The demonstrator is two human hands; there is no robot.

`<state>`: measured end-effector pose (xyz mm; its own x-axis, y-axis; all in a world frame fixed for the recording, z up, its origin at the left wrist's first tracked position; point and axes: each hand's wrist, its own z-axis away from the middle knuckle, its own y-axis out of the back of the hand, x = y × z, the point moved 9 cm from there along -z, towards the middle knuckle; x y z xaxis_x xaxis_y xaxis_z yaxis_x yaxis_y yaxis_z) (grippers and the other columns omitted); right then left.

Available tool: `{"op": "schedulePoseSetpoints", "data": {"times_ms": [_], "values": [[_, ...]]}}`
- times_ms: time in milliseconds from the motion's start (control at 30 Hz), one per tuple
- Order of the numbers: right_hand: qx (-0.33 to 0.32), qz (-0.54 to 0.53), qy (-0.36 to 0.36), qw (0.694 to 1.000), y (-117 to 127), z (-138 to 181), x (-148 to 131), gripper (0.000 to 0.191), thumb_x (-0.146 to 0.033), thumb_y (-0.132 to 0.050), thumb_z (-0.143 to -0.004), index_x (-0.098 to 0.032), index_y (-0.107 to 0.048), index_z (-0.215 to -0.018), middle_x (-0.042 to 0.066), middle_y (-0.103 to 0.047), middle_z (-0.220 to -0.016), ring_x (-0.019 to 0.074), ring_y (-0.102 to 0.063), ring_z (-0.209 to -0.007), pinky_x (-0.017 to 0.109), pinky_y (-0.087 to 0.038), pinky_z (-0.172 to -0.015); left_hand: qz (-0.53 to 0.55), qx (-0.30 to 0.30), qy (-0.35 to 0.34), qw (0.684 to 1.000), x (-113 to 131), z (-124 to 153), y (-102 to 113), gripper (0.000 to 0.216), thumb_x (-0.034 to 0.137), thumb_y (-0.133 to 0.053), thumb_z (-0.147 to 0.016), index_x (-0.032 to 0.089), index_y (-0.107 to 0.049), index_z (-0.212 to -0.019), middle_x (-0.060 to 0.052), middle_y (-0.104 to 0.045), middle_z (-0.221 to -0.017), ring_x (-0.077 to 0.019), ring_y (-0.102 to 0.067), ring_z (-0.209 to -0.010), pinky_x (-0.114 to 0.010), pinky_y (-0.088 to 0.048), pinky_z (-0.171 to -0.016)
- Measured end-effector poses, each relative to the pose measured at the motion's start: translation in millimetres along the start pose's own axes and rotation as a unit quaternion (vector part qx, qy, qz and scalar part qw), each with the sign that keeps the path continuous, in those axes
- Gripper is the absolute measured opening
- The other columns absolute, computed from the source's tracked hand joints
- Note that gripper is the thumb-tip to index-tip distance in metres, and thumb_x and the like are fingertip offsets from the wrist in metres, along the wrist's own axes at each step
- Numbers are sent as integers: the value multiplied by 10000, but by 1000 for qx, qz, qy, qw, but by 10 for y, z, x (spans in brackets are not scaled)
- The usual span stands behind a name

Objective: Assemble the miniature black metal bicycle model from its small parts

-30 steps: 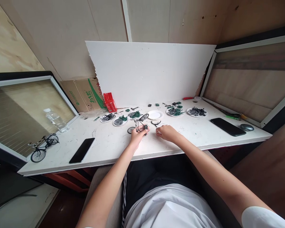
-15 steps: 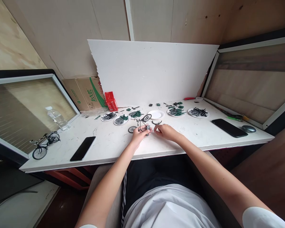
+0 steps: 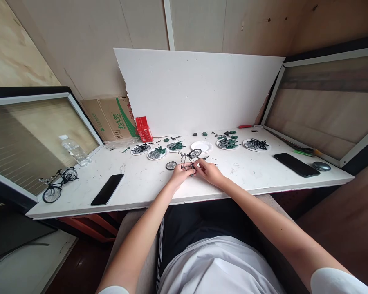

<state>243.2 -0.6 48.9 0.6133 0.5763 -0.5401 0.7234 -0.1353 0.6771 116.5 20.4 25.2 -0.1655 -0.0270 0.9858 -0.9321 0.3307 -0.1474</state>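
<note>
A small, partly built model bicycle (image 3: 188, 158) stands on the white table (image 3: 147, 183) in front of me. My left hand (image 3: 180, 174) is closed on its frame from the left. My right hand (image 3: 209, 171) meets it from the right, fingers pinched at the same spot on the frame; what the fingertips hold is too small to see. A loose wheel (image 3: 171, 165) lies just left of my left hand. Beyond the model sits an empty white plate (image 3: 201, 146).
Several small plates of green and black parts (image 3: 157, 153) (image 3: 254, 144) line the back of the table. A finished model bicycle (image 3: 57, 184), a water bottle (image 3: 74, 150) and a phone (image 3: 107, 194) are on the left. Another phone (image 3: 296, 164) and a mouse (image 3: 321, 165) lie at the right.
My right hand has moved left across the table and joined my left hand at the model bicycle. The left hand has kept its hold on the model.
</note>
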Motion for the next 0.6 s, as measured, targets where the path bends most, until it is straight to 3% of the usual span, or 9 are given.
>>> {"op": "schedulePoseSetpoints", "data": {"times_ms": [333,600], "values": [[6,5,-3,1000,14,5,-32,211,-356,-475,-1022,-206,-590,-1116,-32,-620,-664,143,-534,-550,217,-337,-591,5,-11,3,1000,-1,5,-14,335,162,-839,-675,110,-769,-998,-109,-780,-892,-199,-715,-811,-395,-599,-878],[19,-3,-5,1000,27,9,-27,232,-383,-467,-1023,-216,-599,-1115,-51,-559,-640,135,-498,-540,219,-331,-582,12,4,9,1000,4,11,-1,309,125,-822,-685,113,-761,-988,-102,-773,-856,-198,-718,-760,-426,-596,-884]]}}
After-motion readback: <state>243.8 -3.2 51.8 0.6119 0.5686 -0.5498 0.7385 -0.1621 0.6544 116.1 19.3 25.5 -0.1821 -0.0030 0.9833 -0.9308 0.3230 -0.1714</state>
